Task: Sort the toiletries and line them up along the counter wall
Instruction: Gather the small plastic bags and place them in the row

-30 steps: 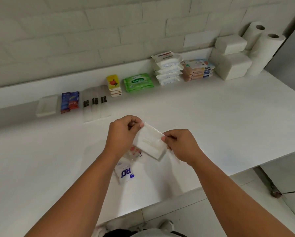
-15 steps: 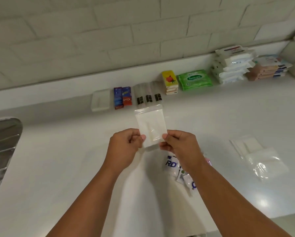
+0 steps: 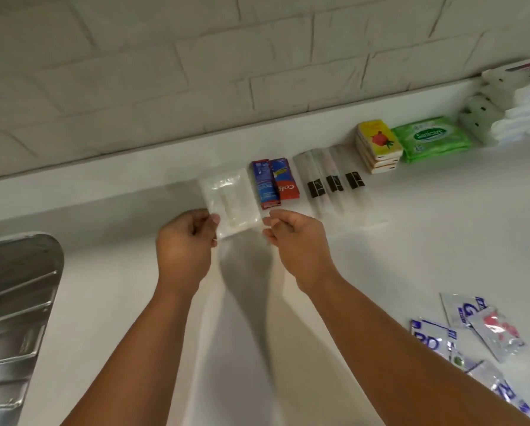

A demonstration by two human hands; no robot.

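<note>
Packet (image 3: 231,204) has moved up to just left of the "Colg" sachets (image 3: 274,187), left hand (image 3: 183,244) pinching it, right hand (image 3: 297,241) curled, grip unclear.

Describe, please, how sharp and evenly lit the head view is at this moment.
In the head view, motion blur smears and doubles the stacked white wipe packs at the right edge, while the green Sanicare pack is legible; the steel sink shows bright glare streaks; soft arm shadows fall on the counter between the forearms.
</note>
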